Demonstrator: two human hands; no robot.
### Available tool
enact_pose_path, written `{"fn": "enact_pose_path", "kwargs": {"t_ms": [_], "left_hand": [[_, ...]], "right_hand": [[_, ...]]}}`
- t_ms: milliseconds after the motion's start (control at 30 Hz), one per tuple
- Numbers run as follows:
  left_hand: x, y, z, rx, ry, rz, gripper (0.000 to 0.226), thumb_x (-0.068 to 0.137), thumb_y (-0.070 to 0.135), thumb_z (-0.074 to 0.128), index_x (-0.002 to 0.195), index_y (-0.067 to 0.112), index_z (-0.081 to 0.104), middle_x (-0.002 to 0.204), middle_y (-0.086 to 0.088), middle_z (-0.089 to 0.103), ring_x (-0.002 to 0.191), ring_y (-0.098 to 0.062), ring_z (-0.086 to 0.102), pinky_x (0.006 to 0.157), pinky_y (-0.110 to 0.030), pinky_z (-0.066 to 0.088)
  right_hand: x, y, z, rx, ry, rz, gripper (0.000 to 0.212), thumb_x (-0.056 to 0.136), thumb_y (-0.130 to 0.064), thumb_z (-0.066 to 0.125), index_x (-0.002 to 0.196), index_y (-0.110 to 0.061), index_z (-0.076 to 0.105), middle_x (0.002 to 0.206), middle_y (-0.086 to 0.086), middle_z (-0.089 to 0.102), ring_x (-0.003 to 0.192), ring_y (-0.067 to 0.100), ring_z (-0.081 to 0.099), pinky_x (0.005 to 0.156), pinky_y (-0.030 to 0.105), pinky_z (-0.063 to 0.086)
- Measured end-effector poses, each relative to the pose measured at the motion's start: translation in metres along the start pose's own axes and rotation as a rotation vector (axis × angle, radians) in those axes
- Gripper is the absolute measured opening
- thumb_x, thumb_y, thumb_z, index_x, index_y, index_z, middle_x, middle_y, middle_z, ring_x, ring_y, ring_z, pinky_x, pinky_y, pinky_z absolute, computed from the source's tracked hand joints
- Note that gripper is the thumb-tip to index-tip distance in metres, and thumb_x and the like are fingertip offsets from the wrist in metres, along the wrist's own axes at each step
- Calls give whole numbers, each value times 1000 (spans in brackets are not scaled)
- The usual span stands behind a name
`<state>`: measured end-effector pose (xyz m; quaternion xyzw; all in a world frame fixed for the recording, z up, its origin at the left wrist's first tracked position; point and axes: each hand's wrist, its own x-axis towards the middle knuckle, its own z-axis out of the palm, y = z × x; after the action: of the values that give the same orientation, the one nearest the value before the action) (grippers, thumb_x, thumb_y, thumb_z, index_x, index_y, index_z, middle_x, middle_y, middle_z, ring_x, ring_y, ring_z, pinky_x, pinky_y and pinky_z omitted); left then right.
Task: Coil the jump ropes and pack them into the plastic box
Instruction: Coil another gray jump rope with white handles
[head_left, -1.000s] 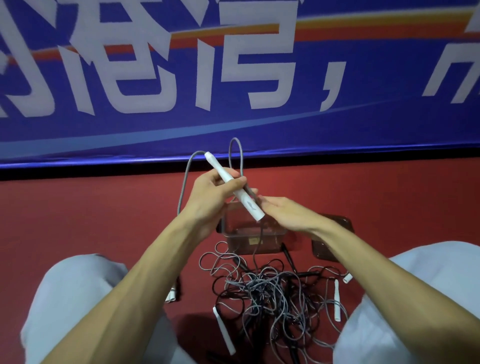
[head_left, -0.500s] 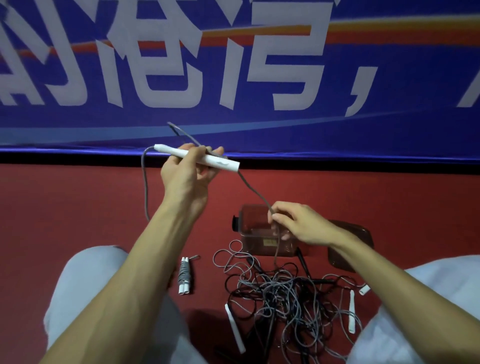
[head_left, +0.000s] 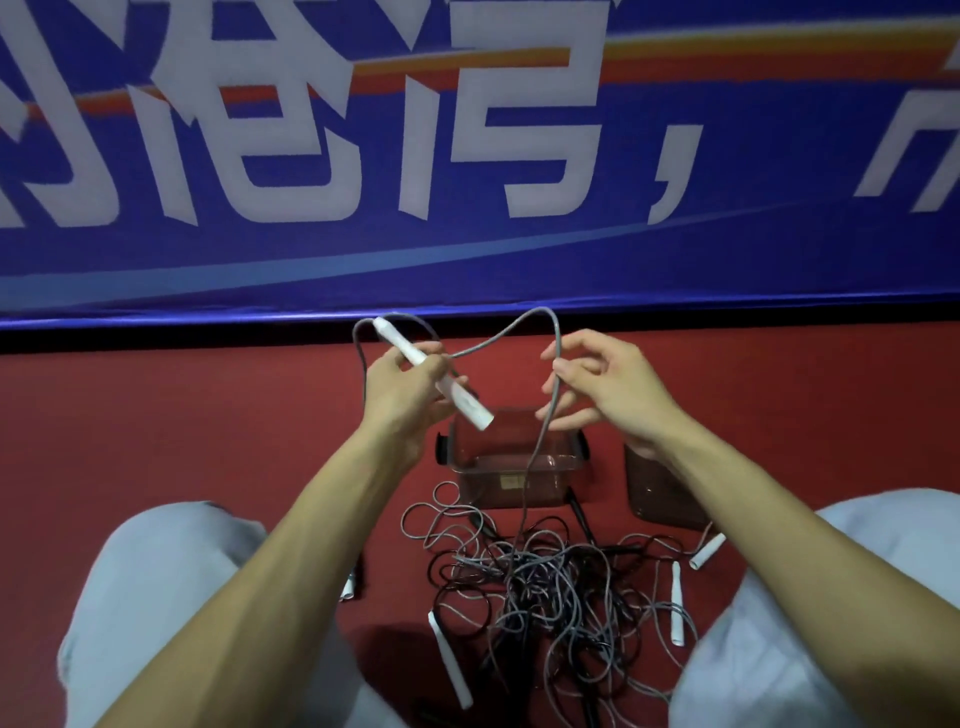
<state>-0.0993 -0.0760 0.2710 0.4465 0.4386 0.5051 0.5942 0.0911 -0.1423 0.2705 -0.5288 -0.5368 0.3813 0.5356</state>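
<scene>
A red floor (head_left: 156, 426) is carrying everything. A clear plastic box (head_left: 483, 483) is standing open toward the floor's far edge, and a clear lid (head_left: 660, 499) is lying just beside it on the right. A loose tangle of grey and black jump ropes (head_left: 545, 577) is sprawling just in front of the box. A white handle (head_left: 449, 660) is lying at the tangle's near-left fringe, and two more handles (head_left: 676, 603) are lying at its right. A small bundled rope (head_left: 349, 584) is lying to the left, partly hidden by an arm.
</scene>
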Motion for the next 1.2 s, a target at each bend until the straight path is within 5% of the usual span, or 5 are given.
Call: {"fn": "enact_pose_path", "kwargs": {"t_ms": [267,533,867,1000,1200], "left_hand": [[-12,-27,14,902,-286,226,17,88,10,66,104,15,68,94,-5,70,86,-24,69,83,-42,56],[-35,-28,32,627,-633,153,12,92,-5,59,92,6,65,69,12,68,62,2,63,54,-9,44],[-33,-17,33,344,-465,152,7,89,-3,63,86,2,63,77,-17,71,64,-24,69,51,-29,52],[-35,-5,29,151,-429,137,4,89,-5,61,89,-1,61,77,-19,67,66,-30,69,59,-33,56],[-35,16,23,-175,-346,60,5,93,3,58,89,0,60,73,-10,68,67,-24,70,59,-30,58]], "right_hand": [[-1,-26,-13,219,155,-87,11,99,-3,48,99,-7,58,75,10,62,60,26,70,55,40,60],[2,-48,-22,618,192,-104,9,101,-6,45,103,-3,53,77,9,60,67,24,72,51,28,56],[8,-32,-32,816,380,34,15,101,-14,50,99,0,54,68,11,61,59,22,70,55,27,56],[7,-26,-23,638,330,173,34,104,-32,39,92,-6,57,68,8,61,51,19,65,47,27,54],[0,-16,2,125,55,162,14,97,-8,52,89,-7,63,72,4,63,55,12,61,53,23,55]]}}
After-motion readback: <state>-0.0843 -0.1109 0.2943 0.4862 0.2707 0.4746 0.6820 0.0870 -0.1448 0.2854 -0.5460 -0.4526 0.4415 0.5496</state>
